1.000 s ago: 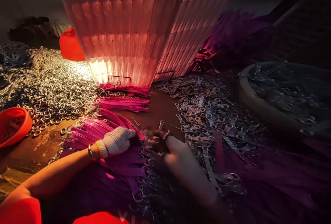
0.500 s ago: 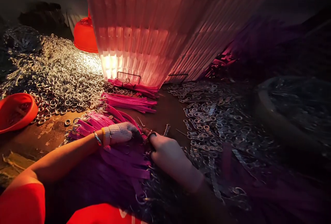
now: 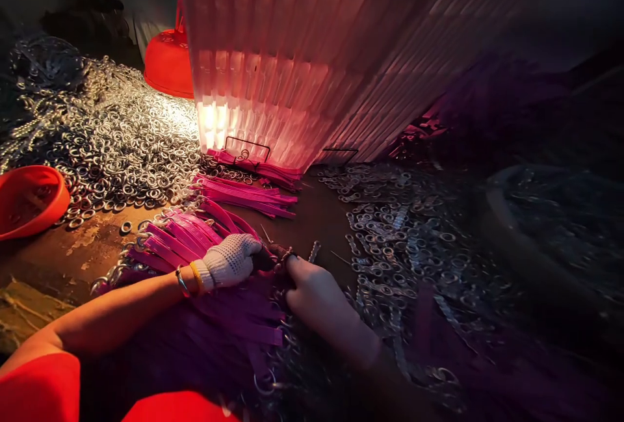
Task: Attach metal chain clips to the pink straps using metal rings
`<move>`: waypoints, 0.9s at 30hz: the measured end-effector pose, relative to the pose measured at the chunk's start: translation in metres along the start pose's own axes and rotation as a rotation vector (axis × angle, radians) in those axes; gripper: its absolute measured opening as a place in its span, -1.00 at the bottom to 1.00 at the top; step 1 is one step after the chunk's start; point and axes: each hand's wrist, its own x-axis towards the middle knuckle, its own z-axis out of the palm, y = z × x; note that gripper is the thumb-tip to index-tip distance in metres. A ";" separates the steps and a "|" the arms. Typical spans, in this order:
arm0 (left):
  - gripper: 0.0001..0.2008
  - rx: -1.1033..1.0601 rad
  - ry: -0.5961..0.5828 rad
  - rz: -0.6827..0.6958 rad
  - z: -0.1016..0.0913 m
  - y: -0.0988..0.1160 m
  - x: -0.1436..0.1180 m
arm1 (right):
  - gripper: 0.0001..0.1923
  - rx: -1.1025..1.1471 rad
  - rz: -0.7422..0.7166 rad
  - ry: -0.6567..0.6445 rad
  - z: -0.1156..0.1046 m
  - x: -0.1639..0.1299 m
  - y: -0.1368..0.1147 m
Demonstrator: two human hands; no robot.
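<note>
My left hand [image 3: 230,261], in a white knitted glove, rests on a fan of pink straps [image 3: 180,240] with metal rings at their ends; its fingertips pinch something small and dark that I cannot make out. My bare right hand [image 3: 314,289] meets it from the right, fingers closed at the same spot with a metal ring [image 3: 285,255] by the fingertips. More pink straps [image 3: 244,191] lie just beyond. A small metal clasp [image 3: 314,251] lies on the brown table right of the hands.
A heap of loose metal rings [image 3: 112,149] fills the left. Metal clasps [image 3: 400,227] spread on the right, beside a dim round tub [image 3: 497,214]. Orange bowls sit at the left edge [image 3: 29,197] and back [image 3: 168,61]. A tall lit ribbed stack [image 3: 273,71] stands ahead.
The two hands have drawn together over the strap fan; the left glove moved slightly right and the right hand came left. The view shifted a little, so everything sits further right and lower.
</note>
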 end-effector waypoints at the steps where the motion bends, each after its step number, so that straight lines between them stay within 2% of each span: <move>1: -0.83 0.031 -0.023 0.018 0.001 0.000 -0.001 | -0.57 0.013 -0.002 0.015 0.002 0.000 0.000; 6: -0.76 0.148 -0.202 0.018 0.002 0.001 -0.005 | -0.69 -0.173 -0.014 0.129 0.004 0.003 0.001; 10: -0.86 0.143 -0.302 -0.015 0.001 0.001 -0.007 | -0.73 -0.309 -0.088 0.156 0.003 0.005 0.005; 14: -0.86 0.135 -0.291 -0.035 0.003 0.000 -0.008 | -0.76 -0.359 -0.152 0.132 0.003 0.008 0.010; 20: -0.89 0.118 -0.261 -0.038 0.005 0.003 -0.012 | -0.73 -0.262 -0.139 0.128 0.008 0.012 0.019; 24: -0.89 0.171 -0.229 0.019 0.005 -0.001 -0.010 | -0.76 -0.296 -0.152 0.089 0.013 0.014 0.021; 27: -0.80 0.253 -0.220 0.087 0.005 -0.009 -0.005 | -0.80 -0.298 -0.193 0.049 0.014 0.016 0.020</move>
